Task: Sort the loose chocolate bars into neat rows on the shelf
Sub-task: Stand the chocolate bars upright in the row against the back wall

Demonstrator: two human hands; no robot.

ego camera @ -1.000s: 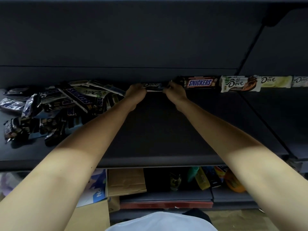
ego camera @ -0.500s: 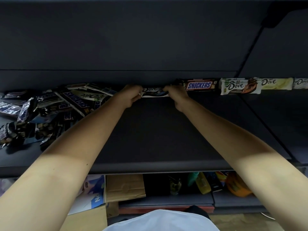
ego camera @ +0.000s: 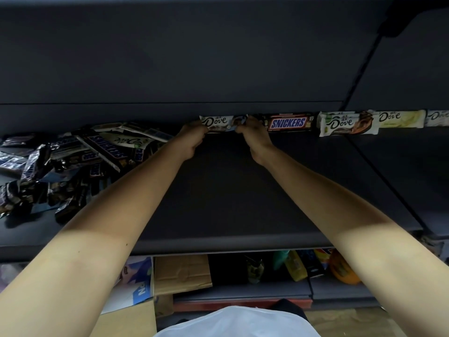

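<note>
A dark shelf runs wide under a dark back wall, and a row of bars stands on edge along that wall. Far left of the Snickers in that row lies the heap of loose bars, tumbled over one another. Just left of the Snickers a Dove stands upright between both hands, its right end hidden behind the fingers. Just right of the Snickers comes a brown Dove, then a pale Dove.

Three things could go wrong from here. The left arm passes just beside the heap, so a careless pull back could drag loose bars toward the front edge. The held Dove is thin and stands on its long edge. If it is let go before it leans on the wall, it will likely flop forward. The right hand sits close against the Snickers' left end, and a nudge from the knuckles could tip that bar into the brown Dove beyond it.

The left hand has its fingers curled and pinches the Dove's left end, thumb side tucked under the wrapper. The right hand is curled the same way and pinches the right end, covering it. Neither hand touches anything else that I can make out, though whether the right knuckles brush the Snickers cannot be told.
</note>
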